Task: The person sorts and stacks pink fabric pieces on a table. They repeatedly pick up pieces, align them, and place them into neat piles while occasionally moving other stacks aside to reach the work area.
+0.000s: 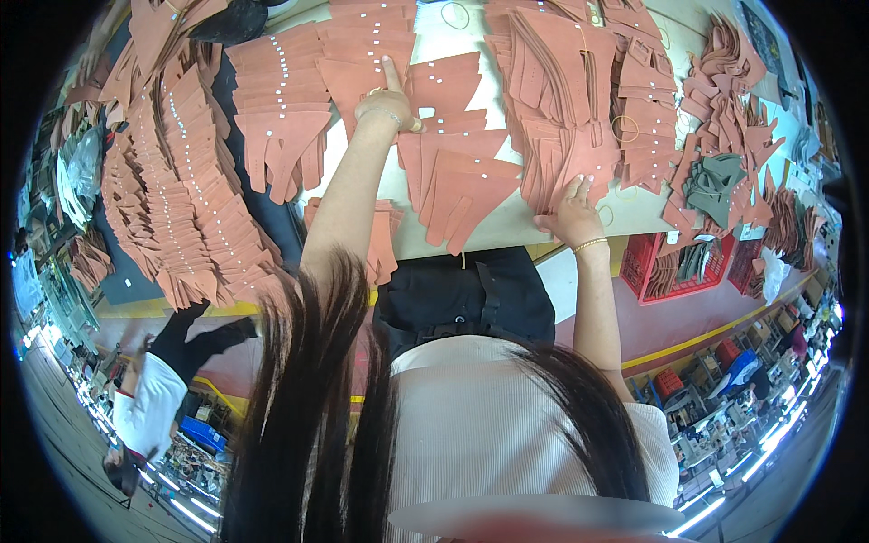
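My left hand (387, 101) reaches far, index finger out, pressing on a fanned stack of terracotta leather cut pieces (453, 154). My right hand (570, 213) lies flat, fingers spread, on the thicker terracotta leather pile (561, 109) just right, gripping nothing.

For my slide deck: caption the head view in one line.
Left hand points at fanned terracotta leather pieces while right hand rests on a neighbouring stack on the worktable.

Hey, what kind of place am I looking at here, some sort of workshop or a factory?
Likely a leather-goods or footwear factory floor: stacks of cut reddish-brown pieces cover the worktable, red crates hold more parts, and rows of workstations stretch under strip lights.
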